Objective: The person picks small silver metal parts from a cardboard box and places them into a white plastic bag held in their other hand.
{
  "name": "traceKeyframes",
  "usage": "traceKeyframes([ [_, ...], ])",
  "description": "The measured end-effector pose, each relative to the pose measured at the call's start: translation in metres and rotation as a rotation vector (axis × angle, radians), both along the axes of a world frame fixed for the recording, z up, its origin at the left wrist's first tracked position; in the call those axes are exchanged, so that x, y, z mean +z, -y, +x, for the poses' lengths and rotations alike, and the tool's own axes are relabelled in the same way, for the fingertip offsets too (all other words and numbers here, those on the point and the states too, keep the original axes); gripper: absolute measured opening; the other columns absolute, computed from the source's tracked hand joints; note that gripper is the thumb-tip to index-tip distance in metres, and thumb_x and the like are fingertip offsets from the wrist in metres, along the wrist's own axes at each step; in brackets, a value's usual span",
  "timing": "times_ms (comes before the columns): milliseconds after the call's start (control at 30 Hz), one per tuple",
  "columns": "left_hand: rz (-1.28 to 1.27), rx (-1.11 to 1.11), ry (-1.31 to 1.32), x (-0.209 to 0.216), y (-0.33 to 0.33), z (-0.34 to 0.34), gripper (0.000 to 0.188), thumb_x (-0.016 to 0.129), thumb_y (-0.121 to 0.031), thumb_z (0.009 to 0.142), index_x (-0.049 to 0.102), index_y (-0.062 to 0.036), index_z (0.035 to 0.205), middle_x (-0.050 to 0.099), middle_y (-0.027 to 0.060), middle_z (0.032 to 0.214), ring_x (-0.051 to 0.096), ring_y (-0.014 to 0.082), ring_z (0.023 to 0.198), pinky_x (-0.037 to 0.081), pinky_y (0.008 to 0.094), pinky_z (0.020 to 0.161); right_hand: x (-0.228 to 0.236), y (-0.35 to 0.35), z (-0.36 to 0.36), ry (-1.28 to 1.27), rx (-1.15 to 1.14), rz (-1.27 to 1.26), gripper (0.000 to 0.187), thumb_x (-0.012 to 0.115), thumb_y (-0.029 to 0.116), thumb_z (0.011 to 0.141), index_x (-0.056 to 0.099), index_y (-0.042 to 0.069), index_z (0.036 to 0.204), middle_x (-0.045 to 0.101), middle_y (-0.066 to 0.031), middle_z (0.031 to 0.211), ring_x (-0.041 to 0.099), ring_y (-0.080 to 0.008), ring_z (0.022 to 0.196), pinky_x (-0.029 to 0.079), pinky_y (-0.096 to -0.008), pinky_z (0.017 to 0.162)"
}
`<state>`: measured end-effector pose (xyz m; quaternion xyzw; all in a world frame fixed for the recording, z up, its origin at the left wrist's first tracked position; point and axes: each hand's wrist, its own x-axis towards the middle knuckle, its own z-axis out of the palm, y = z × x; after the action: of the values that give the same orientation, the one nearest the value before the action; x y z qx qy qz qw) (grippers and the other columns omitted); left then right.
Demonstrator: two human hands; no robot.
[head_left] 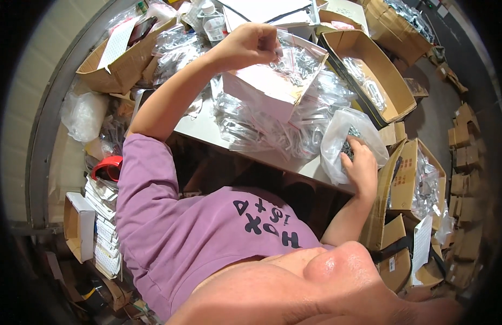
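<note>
My left hand (257,45) is closed, its fingers curled together over a white box (256,89); what the fingertips hold, if anything, is too small to make out. Small metal parts and clear packets (298,59) lie in the far part of that box. At the table's right front corner my right hand (362,165) reaches into the mouth of a translucent plastic bag (333,135). Its thumb and fingers are apart, touching or close to small dark metal pieces (355,131) in the bag. Many clear zip bags of metal parts (262,127) are heaped around the white box.
An open cardboard box (392,95) with a few bags stands at the far right. More cartons (405,173) sit right of the table. Another cardboard box (118,62), a clear bottle (212,23) and a white plastic bag (83,116) are on the left side.
</note>
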<state>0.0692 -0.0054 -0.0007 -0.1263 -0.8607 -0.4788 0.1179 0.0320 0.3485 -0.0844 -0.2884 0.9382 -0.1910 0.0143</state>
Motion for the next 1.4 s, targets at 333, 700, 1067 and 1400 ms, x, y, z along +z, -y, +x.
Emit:
traceKeyframes([
  [333,0.060,0.013,-0.067,-0.005,-0.044,0.057,0.012,0.064,-0.011,0.086,0.065,0.0008,0.085,0.065,0.0053,0.080,0.062,0.0114,0.077,0.050,0.0244,0.071,0.006,0.005,-0.013,0.014,0.092,0.095,0.031,0.067,0.014,0.073,0.063,0.005,0.102,0.064,-0.0200,0.091,0.060,-0.0360,0.088,0.047,-0.0435,0.076],
  [700,0.092,-0.312,-0.033,-0.055,-0.145,0.072,0.017,0.063,-0.004,0.084,0.061,-0.0024,0.101,0.061,0.0087,0.082,0.062,0.0190,0.076,0.049,0.0281,0.066,0.001,0.016,-0.014,-0.080,0.051,-0.022,0.013,0.059,0.005,0.068,0.065,0.000,0.077,0.063,-0.0208,0.076,0.062,-0.0369,0.075,0.049,-0.0437,0.071],
  [1067,0.261,-0.186,-0.087,-0.075,-0.181,0.033,0.011,0.060,-0.005,0.089,0.061,0.0036,0.096,0.064,0.0047,0.085,0.058,0.0069,0.074,0.047,0.0203,0.065,-0.010,-0.009,-0.020,0.245,-0.224,-0.654,0.019,0.063,0.007,0.076,0.069,-0.001,0.091,0.066,-0.0073,0.070,0.059,-0.0077,0.065,0.047,-0.0233,0.063],
  [1400,0.401,-0.032,0.058,-0.082,-0.193,0.002,0.016,0.068,-0.012,0.084,0.063,0.0015,0.078,0.059,-0.0001,0.064,0.050,0.0026,0.060,0.039,0.0187,0.052,-0.006,-0.026,-0.021,0.550,-0.085,-0.984,0.019,0.063,0.001,0.081,0.066,-0.006,0.098,0.067,-0.0070,0.087,0.060,-0.0102,0.075,0.049,-0.0226,0.069],
])
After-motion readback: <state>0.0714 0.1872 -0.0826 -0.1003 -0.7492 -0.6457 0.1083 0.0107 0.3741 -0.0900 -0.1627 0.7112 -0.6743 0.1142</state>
